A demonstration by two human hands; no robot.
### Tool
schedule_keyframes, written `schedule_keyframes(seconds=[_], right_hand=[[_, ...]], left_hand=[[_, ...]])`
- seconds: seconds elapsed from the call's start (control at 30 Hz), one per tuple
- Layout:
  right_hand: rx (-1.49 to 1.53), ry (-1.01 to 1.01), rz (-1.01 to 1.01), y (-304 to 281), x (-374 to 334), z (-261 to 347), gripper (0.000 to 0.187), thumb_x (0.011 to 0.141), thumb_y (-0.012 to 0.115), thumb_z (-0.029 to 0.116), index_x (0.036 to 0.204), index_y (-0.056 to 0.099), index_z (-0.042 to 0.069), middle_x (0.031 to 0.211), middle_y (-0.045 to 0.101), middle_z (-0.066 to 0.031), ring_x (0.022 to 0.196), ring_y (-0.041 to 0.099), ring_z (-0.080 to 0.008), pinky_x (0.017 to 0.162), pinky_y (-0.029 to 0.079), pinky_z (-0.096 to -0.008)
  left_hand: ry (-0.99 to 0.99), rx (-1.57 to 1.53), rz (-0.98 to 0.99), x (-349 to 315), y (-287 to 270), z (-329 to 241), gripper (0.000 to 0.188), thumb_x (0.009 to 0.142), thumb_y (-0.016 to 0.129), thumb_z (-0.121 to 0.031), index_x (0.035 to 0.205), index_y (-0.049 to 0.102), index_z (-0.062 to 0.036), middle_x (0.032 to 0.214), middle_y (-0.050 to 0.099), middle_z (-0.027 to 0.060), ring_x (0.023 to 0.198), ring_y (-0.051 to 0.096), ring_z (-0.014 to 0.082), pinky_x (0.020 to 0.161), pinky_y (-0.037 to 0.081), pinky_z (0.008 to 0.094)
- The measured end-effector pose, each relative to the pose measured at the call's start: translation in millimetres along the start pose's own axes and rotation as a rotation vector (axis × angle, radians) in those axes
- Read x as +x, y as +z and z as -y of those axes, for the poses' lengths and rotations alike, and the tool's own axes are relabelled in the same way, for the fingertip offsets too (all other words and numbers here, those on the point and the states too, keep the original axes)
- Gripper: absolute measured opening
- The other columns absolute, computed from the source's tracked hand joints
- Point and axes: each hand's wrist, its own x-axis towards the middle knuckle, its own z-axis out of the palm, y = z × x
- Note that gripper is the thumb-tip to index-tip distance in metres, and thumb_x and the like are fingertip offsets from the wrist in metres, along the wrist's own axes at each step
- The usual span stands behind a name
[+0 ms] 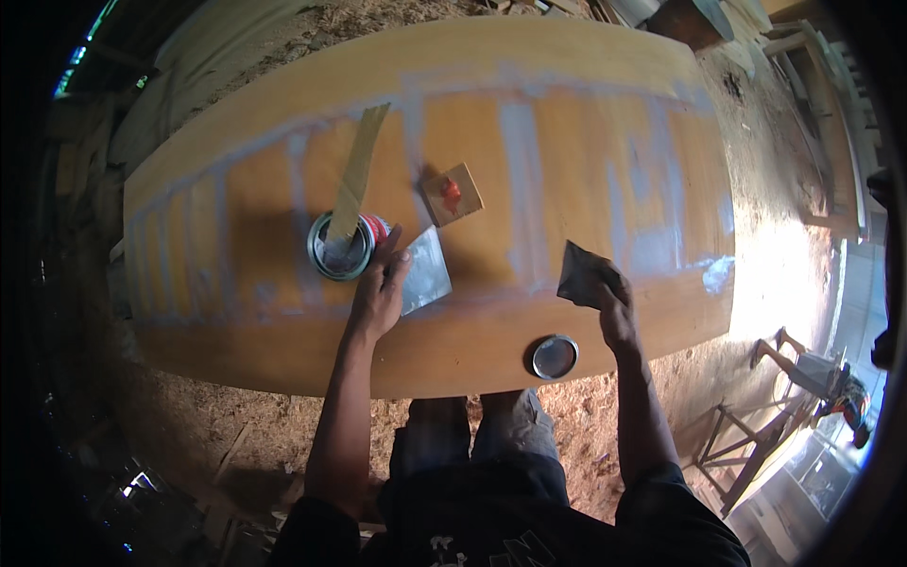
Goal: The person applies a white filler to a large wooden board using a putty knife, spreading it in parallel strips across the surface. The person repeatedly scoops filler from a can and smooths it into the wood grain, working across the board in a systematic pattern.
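Observation:
My left hand (380,295) is closed on a flat grey plate (428,273), a thin four-sided sheet smeared with pale stuff. Its fingers are right beside an open can (340,248) of grey putty; I cannot tell if they touch it. A flat wooden stick (361,165) leans up out of the can. Farther right, my right hand (616,304) grips a thin dark scraper blade (577,272), held over the board. Beyond the plate lies a small square wooden block (453,194) with a red dab of paste on top.
The large wooden board (444,354) before me carries bluish-grey putty stripes. A round can lid (555,357) lies by its near edge. Wood shavings (595,425) cover the floor. At the right are a wooden trestle (756,444) and another person (831,383); wooden frames (817,123) stand farther back.

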Motion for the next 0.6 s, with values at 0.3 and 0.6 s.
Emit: schedule_keyframes(seconds=[0.3,0.6], right_hand=[[-0.412,-0.297,0.241,-24.4,124.2,113.9,0.050,0.101,0.052,0.037,0.134,0.060,0.000,0.115,0.069,-0.0109,0.100,0.069,-0.0200,0.075,0.059,-0.0334],[-1.129,-0.922,0.114,63.8,293.3,130.3,0.050,0.091,0.048,-0.001,0.135,0.062,0.016,0.122,0.064,-0.0132,0.112,0.061,-0.0357,0.094,0.050,-0.0477]], left_hand=[[0.004,-0.020,-0.061,5.6,-8.5,24.7,0.056,0.109,0.045,-0.032,0.156,0.039,-0.0020,0.160,0.041,0.0193,0.149,0.036,0.0275,0.121,0.026,0.0361],[-0.103,0.074,-0.462,-12.0,-45.0,33.2,0.057,0.108,0.041,-0.041,0.152,0.046,-0.0043,0.152,0.051,0.0166,0.143,0.045,0.0270,0.117,0.032,0.0390]])
